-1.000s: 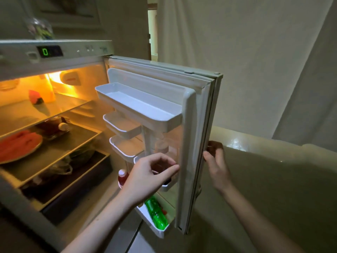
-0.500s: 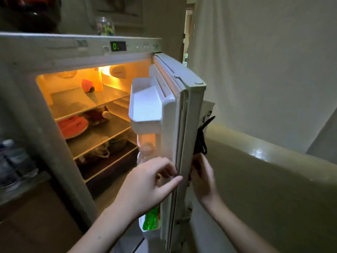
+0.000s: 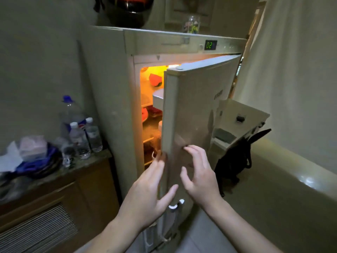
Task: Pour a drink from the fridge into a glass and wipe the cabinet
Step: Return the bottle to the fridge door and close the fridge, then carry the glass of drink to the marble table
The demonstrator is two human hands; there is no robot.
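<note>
Beige fridge door (image 3: 197, 114) is best pushed flat by both empty, loose-fingered hands, left hand (image 3: 149, 190) and right hand (image 3: 198, 178).

The fridge (image 3: 109, 110) stands between the cabinet (image 3: 60, 194) on its left and a low ledge (image 3: 291, 189) on its right, its door (image 3: 197, 114) partly ajar with shelves of food visible in the gap. On the cabinet's top, bottles (image 3: 80, 132) cluster at the right edge beside the fridge, with a heap of tissue and bags (image 3: 27, 157) further left. A jar (image 3: 191, 24) sits on the fridge's top, and both the left hand (image 3: 147, 194) and the right hand (image 3: 198, 176) are before the door's free edge.
</note>
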